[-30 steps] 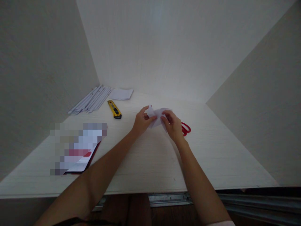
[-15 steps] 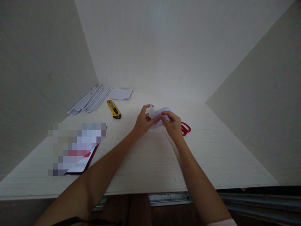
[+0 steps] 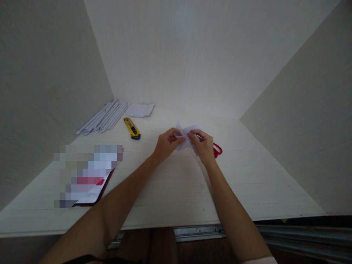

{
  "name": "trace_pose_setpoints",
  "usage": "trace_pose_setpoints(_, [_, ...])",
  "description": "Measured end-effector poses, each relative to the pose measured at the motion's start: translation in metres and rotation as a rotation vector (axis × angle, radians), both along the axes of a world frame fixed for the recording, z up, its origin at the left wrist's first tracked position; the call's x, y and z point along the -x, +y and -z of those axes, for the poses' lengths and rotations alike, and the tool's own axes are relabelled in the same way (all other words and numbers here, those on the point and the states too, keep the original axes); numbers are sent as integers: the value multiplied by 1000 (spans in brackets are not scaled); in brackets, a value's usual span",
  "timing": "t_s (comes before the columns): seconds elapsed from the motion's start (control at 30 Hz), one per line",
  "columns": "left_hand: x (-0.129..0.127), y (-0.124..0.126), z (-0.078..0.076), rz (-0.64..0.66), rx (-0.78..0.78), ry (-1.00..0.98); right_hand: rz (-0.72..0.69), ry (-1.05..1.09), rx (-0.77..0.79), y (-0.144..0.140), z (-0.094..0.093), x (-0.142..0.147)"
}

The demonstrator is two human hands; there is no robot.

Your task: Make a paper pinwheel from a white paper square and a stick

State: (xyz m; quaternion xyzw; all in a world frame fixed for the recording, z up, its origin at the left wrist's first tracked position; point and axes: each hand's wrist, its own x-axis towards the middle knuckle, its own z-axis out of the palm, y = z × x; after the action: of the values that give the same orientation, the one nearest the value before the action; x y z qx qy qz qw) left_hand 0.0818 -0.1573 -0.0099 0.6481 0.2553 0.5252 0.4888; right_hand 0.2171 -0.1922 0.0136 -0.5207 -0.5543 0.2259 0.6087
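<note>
**Folded white paper pinched between both hands, mid-desk**

Held just above the pale wooden desk (image 3: pixel 170 190), near its middle: a small folded sheet of white paper (image 3: pixel 186 136), creased into angled flaps, a little crumpled, one pointed corner sticking up at the far side. Left hand (image 3: pixel 165 143) closed on the paper's left edge, thumb and fingertips pressed together over it. Right hand (image 3: pixel 204 145) pinching the right part, fingers curled over the top flap, probably to steady one fold while the other side gets worked. Lifted rather than laid flat, likely so both faces stay reachable.

Just behind the right hand, touching or nearly so: red scissor handles (image 3: pixel 217 150). Further left: a yellow utility knife (image 3: pixel 132 128), a bundle of rolled paper strips (image 3: pixel 103 117), a flat white sheet (image 3: pixel 140 110).
</note>
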Motion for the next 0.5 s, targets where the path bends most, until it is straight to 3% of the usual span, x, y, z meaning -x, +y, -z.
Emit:
trace_pose_setpoints(0.23, [3,2,-1,-53,-123,111,-3,31,-1,1,3,-2])
trace_pose_setpoints(0.5, [-2,-5,-7,17,26,-64,9,8,-27,0,3,1])
